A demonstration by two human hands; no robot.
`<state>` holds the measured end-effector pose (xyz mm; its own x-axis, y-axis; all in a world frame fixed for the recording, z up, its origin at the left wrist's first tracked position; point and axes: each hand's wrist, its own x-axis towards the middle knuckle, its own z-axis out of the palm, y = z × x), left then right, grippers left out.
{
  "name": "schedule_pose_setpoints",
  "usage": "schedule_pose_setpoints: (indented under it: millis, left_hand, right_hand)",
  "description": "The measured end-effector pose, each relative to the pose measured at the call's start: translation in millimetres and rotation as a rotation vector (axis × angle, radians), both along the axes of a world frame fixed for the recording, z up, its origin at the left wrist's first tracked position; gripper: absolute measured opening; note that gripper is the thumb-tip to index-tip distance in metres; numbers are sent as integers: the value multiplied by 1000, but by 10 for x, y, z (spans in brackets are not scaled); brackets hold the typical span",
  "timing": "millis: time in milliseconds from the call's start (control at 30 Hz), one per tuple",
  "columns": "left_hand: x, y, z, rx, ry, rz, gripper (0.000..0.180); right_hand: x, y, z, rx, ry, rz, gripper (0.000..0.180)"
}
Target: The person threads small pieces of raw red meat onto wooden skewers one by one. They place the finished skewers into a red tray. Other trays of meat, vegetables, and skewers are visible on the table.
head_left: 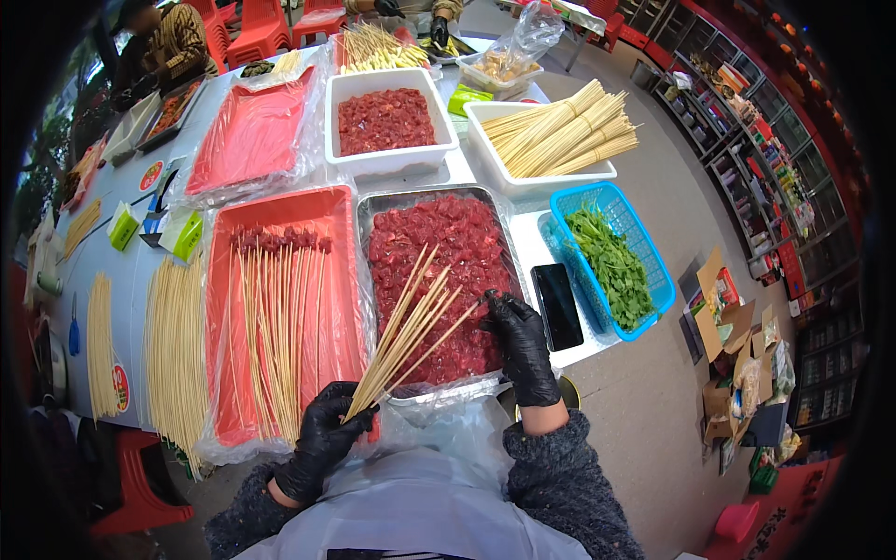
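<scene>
My left hand (329,431), in a black glove, is closed around a fanned bundle of bamboo skewers (397,350). Their tips slant up over a metal tray (392,198) of raw red meat chunks (434,247). Gloved in black too, my right hand (523,341) is over the tray's right side. Its fingertips pinch a small dark-red bit of meat at the tip of one skewer leaning out from the bundle; the fingers partly hide it. To the left, a red plastic-lined tray (341,210) holds a row of skewers (280,345) with meat at their far ends.
Bare skewers (175,350) lie left of the red tray. Behind are a white tub of meat (385,121), another red tray (252,131) and a white bin of skewers (560,131). A phone (557,306) and blue basket (644,247) of greens sit right. Other people work across the table.
</scene>
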<state>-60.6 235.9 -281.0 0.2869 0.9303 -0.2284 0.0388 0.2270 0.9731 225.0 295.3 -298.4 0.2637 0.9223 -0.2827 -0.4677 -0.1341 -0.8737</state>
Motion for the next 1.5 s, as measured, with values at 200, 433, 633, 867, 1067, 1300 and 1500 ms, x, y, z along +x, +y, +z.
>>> schedule_pose_setpoints:
  millis: [200,433,633,867,1067,1300,1500]
  left_hand:
    - [-14,-10,-38,104,71,-25,14]
    - [24,-31,12,97,57,1,13]
    - [8,-34,11,28,61,-26,15]
    - [-23,-30,25,109,115,-22,12]
    - [-31,-48,22,146,126,-53,13]
    - [-16,-32,2,136,110,-46,14]
    - [-6,-48,40,123,138,-25,12]
  right_hand:
    - [-59,-14,107,73,47,-72,20]
    - [-116,-35,164,209,-109,-123,20]
    - [-150,-58,179,155,-143,-57,18]
    - [-93,-41,180,80,46,-92,21]
    - [-96,-43,162,130,-5,-104,20]
    - [-123,-68,216,161,-166,-57,21]
    - [-137,-94,234,204,-215,-77,22]
